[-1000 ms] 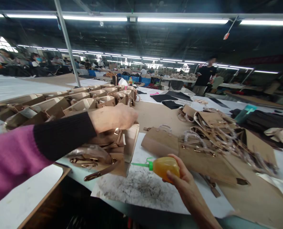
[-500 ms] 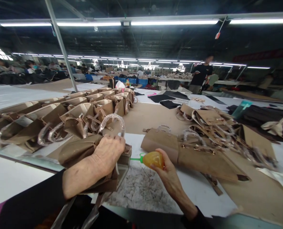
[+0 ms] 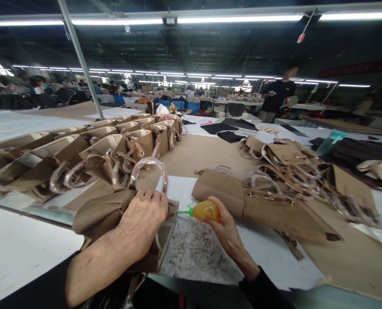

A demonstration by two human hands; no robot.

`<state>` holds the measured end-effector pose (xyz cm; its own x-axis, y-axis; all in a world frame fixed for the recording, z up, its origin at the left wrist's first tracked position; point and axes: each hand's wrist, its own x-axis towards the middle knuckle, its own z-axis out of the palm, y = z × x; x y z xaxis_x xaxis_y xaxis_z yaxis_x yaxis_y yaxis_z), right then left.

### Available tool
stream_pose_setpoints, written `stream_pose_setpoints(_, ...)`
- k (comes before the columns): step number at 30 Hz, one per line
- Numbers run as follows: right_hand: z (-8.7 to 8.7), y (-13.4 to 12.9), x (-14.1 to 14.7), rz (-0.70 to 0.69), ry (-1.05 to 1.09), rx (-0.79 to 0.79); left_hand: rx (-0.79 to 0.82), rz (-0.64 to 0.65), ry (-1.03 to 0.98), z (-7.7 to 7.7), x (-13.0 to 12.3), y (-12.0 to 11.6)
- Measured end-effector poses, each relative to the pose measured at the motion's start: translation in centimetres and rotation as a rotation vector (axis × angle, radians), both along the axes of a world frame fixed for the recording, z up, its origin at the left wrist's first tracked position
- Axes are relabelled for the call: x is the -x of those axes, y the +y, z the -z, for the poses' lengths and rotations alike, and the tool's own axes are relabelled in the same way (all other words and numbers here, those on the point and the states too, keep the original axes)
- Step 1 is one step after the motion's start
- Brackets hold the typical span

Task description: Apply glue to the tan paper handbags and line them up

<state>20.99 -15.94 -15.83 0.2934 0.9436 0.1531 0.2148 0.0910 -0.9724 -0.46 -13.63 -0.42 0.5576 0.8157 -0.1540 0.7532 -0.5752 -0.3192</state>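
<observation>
Amber bottle (image 3: 206,211), green nozzle (image 3: 190,211), pinched by right grip (image 3: 225,227); left grip (image 3: 144,219) seemingly clasping bag (image 3: 102,210).

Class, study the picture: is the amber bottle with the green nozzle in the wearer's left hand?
No: the right hand holds the amber bottle, while the left hand holds a brown bag.

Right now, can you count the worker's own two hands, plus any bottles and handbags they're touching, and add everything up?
Hands: 2, the left hand and right hand
Amber squeeze bottle: 1
Brown handbag: 1
Total: 4
</observation>
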Motion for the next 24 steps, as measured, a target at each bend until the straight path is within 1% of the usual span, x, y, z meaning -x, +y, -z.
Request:
stream_pose_setpoints(5, 0.4, -0.6, -0.5, -0.043, 0.088, 0.065, -0.051, -0.026, -0.041, 0.4, 0.5, -0.8)
stream_pose_setpoints(9, 1.0, -0.7, -0.9, -0.062, 0.163, 0.098, -0.071, -0.018, -0.04, 1.1, 1.0, -1.5)
stream_pose_setpoints(12, 1.2, -0.8, -0.8, -0.074, 0.212, 0.116, -0.119, -0.016, -0.048, 1.4, 1.3, -2.1)
stream_pose_setpoints(14, 1.3, -0.9, -0.6, -0.077, 0.237, 0.128, -0.136, -0.024, -0.047, 1.4, 1.4, -2.4)
stream_pose_setpoints(18, 1.2, -1.1, -0.2, -0.066, 0.274, 0.147, -0.111, -0.024, -0.031, 1.6, 1.7, -2.8)
stream_pose_setpoints(24, 1.1, -1.5, -0.6, -0.075, 0.321, 0.174, -0.138, -0.008, -0.036, 2.1, 1.9, -3.0)
